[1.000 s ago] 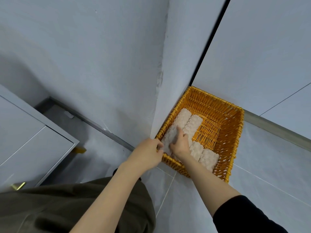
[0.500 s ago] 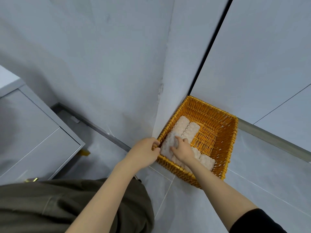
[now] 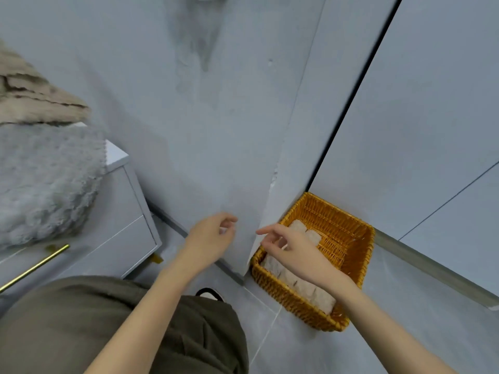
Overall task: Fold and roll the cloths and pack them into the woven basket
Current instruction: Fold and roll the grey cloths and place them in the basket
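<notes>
An orange woven basket sits on the floor in the wall corner. Several pale rolled cloths lie inside it along its left and near sides. My right hand hovers above the basket with fingers loosely spread and holds nothing. My left hand is raised in front of the wall corner, left of the basket, fingers loosely curled and empty. At the far left a grey fluffy cloth and a beige folded cloth lie on a white cabinet.
The protruding grey wall corner stands right beside the basket's left side. The white cabinet has a brass handle. Grey tiled floor spreads to the right of the basket. My olive trousers fill the lower left.
Both hands have lifted out of and away from the basket. The left hand let go of the rim and the right hand left the rolled cloths. The view swung left, revealing the cloths on the cabinet.
</notes>
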Demonstrator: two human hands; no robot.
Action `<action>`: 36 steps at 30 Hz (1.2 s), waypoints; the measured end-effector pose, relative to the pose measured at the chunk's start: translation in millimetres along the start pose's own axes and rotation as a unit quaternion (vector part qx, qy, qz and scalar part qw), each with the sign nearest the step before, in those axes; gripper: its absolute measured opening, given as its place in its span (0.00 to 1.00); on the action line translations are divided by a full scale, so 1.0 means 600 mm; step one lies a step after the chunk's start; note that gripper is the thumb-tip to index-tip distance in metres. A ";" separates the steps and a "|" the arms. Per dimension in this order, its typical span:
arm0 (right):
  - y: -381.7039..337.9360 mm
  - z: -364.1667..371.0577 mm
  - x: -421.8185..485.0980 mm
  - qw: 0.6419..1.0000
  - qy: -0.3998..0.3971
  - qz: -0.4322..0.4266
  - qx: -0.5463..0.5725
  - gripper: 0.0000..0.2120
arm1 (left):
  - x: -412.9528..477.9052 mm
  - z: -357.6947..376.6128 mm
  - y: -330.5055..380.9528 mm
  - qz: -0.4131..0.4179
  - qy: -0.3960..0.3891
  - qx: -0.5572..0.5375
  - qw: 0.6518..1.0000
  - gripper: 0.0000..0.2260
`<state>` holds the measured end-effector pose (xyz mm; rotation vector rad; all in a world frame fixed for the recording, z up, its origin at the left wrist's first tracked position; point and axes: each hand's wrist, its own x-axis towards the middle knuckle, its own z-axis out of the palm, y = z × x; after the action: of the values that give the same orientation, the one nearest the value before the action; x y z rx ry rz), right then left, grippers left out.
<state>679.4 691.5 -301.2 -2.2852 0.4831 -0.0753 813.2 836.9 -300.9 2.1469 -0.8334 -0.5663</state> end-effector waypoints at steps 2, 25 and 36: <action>-0.056 -0.010 0.002 0.999 0.010 -0.037 0.010 0.11 | -0.019 -0.049 0.002 0.008 0.046 -0.024 0.999 0.11; -0.515 0.183 0.216 0.957 -0.071 -0.280 -0.040 0.11 | -0.254 -0.499 -0.179 -0.078 0.364 0.070 0.926 0.13; -0.510 0.286 0.286 0.923 -0.134 -0.320 -0.165 0.12 | -0.210 -0.501 -0.271 -0.241 0.304 0.270 0.881 0.21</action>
<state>970.7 937.5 -217.2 -2.6429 -0.4407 -0.0018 973.7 1155.1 -224.6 2.8346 -0.0865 0.1663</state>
